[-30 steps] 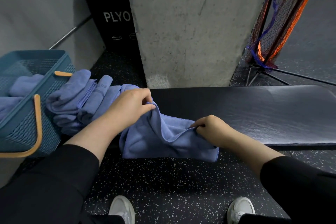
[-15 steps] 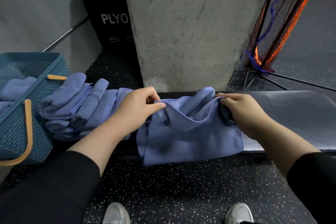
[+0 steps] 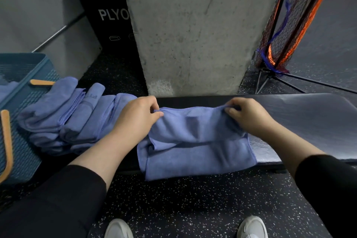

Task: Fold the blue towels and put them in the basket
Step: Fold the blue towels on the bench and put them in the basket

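Now both hands are pinching the blue towel (image 3: 195,141): left hand (image 3: 135,120) gripping one top corner, right hand (image 3: 249,116) the other, while the cloth is draping over the bench's (image 3: 309,121) front edge. Risk: uneven pulling is skewing the fold, or the hanging half could be sliding floorward. The basket (image 3: 23,121) is waiting beyond the bench's left end.

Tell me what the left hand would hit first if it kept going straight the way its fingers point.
The left hand points rightward along the bench, pinching the blue towel. Straight on, it would likely run along the towel's raised top edge and meet the right hand, which pinches the other corner. Depth is uncertain.
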Demonstrator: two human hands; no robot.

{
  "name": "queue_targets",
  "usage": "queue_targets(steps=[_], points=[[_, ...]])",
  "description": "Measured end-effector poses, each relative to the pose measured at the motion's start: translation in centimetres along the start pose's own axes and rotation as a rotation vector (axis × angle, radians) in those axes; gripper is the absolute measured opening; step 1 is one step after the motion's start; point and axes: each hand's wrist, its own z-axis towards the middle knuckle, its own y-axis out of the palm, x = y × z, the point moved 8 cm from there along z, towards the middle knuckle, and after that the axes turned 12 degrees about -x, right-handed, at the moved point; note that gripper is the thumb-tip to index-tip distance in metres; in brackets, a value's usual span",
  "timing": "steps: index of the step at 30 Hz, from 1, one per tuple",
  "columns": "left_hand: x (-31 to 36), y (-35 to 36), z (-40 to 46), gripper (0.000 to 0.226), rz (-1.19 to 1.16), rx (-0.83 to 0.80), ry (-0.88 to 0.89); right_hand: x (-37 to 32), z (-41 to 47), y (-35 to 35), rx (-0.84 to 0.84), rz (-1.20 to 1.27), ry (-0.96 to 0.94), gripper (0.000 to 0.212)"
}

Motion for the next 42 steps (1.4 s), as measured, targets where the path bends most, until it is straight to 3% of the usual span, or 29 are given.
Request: queue_targets(steps=[2,8,14,18,21,23,27,33,38,42], points=[[0.1,-0.7,0.1,0.014,0.046,0.06,-0.015,-0.2,2.4,0.0,0.016,-0.022,-0.004,0.01],[0.2,-1.5,0.8,0.014,0.106,0.119,-0.02,1.7,7.0,4.9,-0.175,-0.191,0.026,0.01],[-0.3,-1.6,1.1,0.015,0.087,0.11,-0.02,2.2,8.0,5.5,-0.214,-0.185,0.084,0.035],[-0.1,-2.0,1.0,0.015,0.083,0.118,-0.003,2.0,6.9,5.4,-0.271,-0.241,0.099,0.02],[0.1,-2.7,0.4,0.016,0.071,0.145,0.017,1.2,5.7,3.7,-0.174,-0.203,0.065,0.01],[-0.1,-3.3,0.0,0.017,0.047,0.161,0.007,0.8,4.7,1.7,-0.1,-0.023,0.026,0.009],[-0.8,-5.3,-1.0,0.021,-0.117,0.179,-0.011,-1.1,0.8,-2.6,-0.12,0.302,-0.067,0.021],[0.0,-8.3,-3.7,0.019,-0.314,0.201,0.121,-5.0,-6.0,-8.9,-0.019,0.261,-0.173,0.025],[1.7,-10.4,-5.7,0.022,-0.266,0.261,0.179,-7.7,-10.5,-11.7,0.089,0.346,-0.265,0.034],[2.7,-10.9,-6.5,0.02,-0.561,0.238,0.198,-8.9,-12.7,-13.4,0.163,0.441,-0.291,0.037]])
